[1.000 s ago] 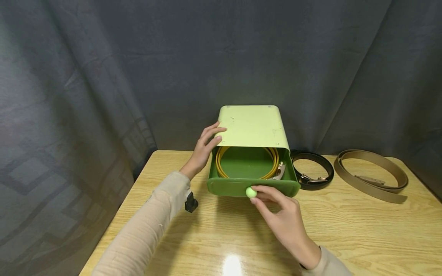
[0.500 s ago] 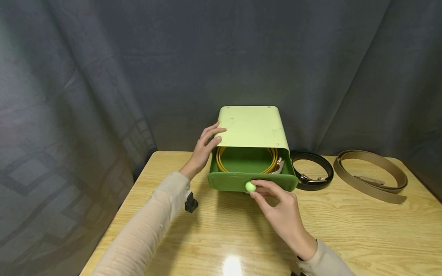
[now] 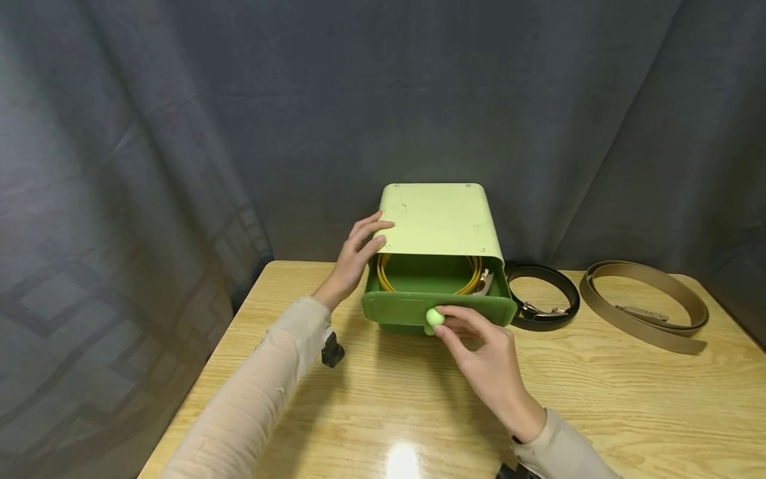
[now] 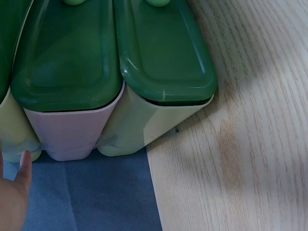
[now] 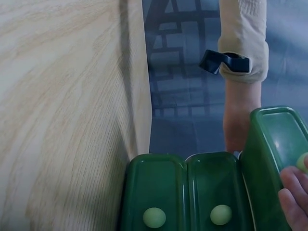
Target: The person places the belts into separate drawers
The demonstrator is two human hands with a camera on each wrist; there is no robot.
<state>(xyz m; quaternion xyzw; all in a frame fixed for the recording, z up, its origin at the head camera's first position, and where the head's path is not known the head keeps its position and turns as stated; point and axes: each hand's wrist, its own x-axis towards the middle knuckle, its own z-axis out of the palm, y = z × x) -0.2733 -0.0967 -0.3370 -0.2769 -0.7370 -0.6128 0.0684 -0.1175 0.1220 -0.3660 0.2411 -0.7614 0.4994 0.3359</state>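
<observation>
A small cabinet with a pale green top (image 3: 439, 219) stands against the back of the table. Its top drawer (image 3: 389, 307) is partly out, with a coiled yellow belt (image 3: 382, 274) and its metal buckle (image 3: 486, 283) inside. My right hand (image 3: 487, 362) pinches the round light green knob (image 3: 435, 317) between thumb and fingers. On the cabinet's left side rests my left hand (image 3: 353, 263), its fingertips over the top edge. In the right wrist view, the pulled-out drawer (image 5: 262, 159) sticks out past two shut drawers (image 5: 156, 185).
Right of the cabinet lies a coiled black belt (image 3: 541, 323) with a gold buckle. Farther right is a coiled tan belt (image 3: 652, 337). A dark curtain (image 3: 479, 100) hangs behind the wooden table (image 3: 598, 412). A black wrist mount (image 3: 332, 351) sits below the left wrist.
The drawer has slid inward, away from me, and my right hand has moved with its knob. Less of the yellow belt shows. My left hand has stayed in place.
</observation>
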